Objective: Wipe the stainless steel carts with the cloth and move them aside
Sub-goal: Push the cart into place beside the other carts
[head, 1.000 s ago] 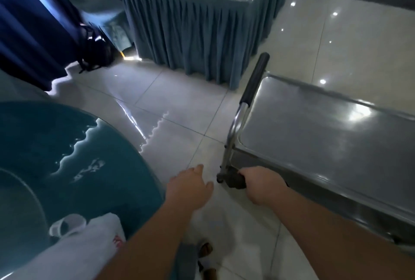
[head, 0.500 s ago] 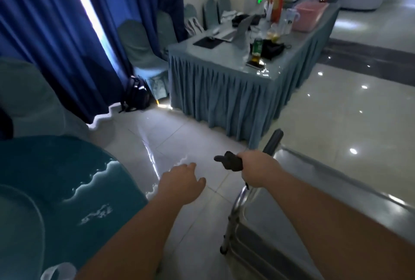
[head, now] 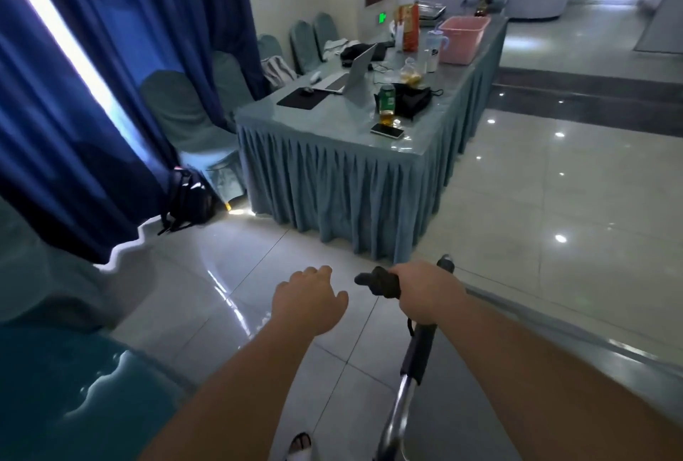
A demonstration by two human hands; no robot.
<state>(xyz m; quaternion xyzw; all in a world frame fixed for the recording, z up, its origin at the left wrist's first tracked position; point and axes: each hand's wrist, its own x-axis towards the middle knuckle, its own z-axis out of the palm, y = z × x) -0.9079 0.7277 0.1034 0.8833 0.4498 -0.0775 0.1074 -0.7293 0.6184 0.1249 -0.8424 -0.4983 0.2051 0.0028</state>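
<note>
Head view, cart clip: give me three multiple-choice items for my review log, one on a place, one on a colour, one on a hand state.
1. Where does the phone lie?
A. on the near corner of the long skirted table
B. on the tiled floor
C. on a chair

2. What colour is the plastic tub at the table's far end?
A. green
B. pink
C. black

3. What is the right hand doing?
A. hanging free
B. resting flat on the floor
C. gripping the cart handle with a dark cloth

Answers:
1 A, the phone lies flat near the long skirted table corner, beside a bottle.
2 B, the plastic tub is pink.
3 C, the right hand curls round the black foam grip of the cart handle, the dark cloth bunched in it; the left hand holds nothing.
</note>
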